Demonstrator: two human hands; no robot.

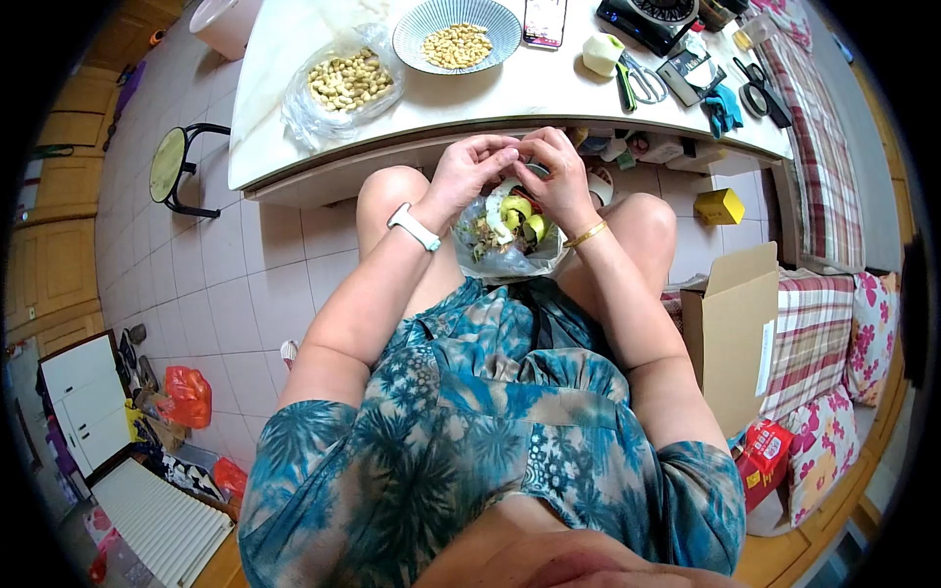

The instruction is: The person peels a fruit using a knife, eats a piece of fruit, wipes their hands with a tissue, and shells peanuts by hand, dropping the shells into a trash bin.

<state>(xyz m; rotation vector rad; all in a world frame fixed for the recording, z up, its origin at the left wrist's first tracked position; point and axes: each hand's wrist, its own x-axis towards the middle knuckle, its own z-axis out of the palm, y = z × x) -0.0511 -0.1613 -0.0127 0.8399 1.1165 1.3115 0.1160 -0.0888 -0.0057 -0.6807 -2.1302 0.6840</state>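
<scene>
My left hand (472,169), with a white watch on its wrist, meets my right hand (557,176), which has a gold bracelet. Both are closed, fingertips pinched together just off the table edge; whatever is between them is too small to name. Below them, a bin lined with a plastic bag (510,263) stands between my knees, holding green fruit peel (515,210) and other scraps. On the table, a clear plastic bag of unshelled peanuts (350,82) lies left of a striped bowl (409,37) with shelled peanuts (456,45) in it.
Along the table (265,118) are a phone (545,22), a partly peeled fruit (602,54), a green-handled knife (625,86), scissors (647,84) and a blue cloth (723,110). A stool (171,165) stands left; a cardboard box (730,338) rests at my right.
</scene>
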